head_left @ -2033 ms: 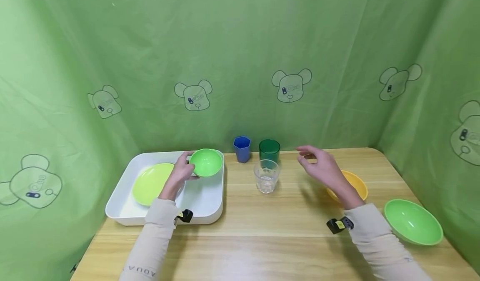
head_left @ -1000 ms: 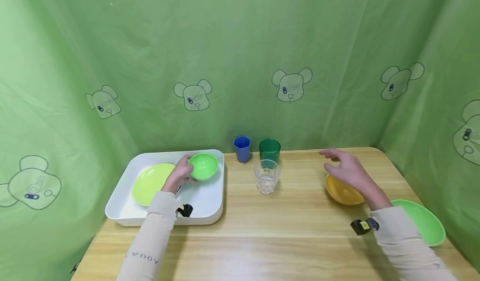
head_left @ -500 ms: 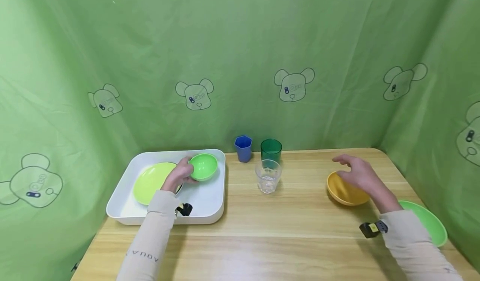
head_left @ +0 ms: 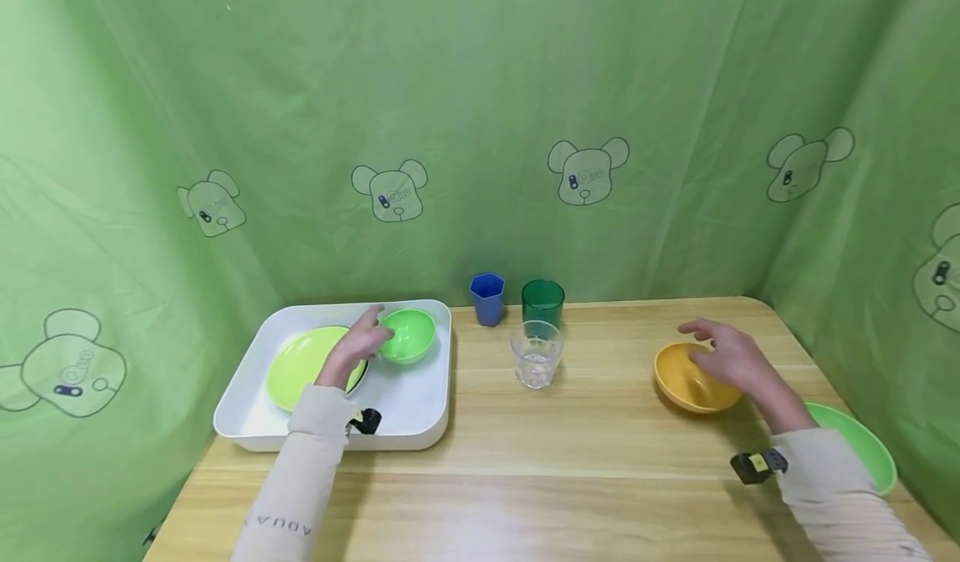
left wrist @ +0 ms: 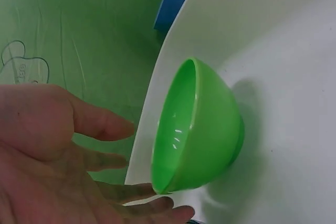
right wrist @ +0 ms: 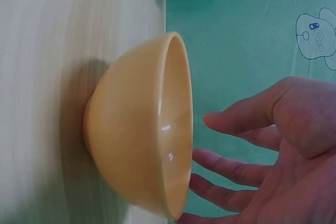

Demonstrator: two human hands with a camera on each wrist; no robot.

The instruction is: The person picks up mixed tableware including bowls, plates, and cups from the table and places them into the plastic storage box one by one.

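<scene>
Inside the white tray at the left, a small green bowl sits upright near the back right corner. My left hand is just left of it, thumb and fingers spread apart; in the left wrist view the fingertips lie close to the rim of the bowl, and whether one touches cannot be told. An orange bowl stands upright on the table at the right. Over its right side is my right hand, fingers loosely bent with nothing between them; in the right wrist view they are beside the bowl's rim.
A yellow-green plate lies in the tray's left part, a dark edge showing beneath it. Behind the table's middle stand a blue cup, a dark green cup and a clear glass. A larger green bowl is at the far right, partly behind my right sleeve.
My left hand has lowered the small green bowl into the tray and let go of it. My right hand has moved rightward to above the orange bowl, which it does not hold now.
</scene>
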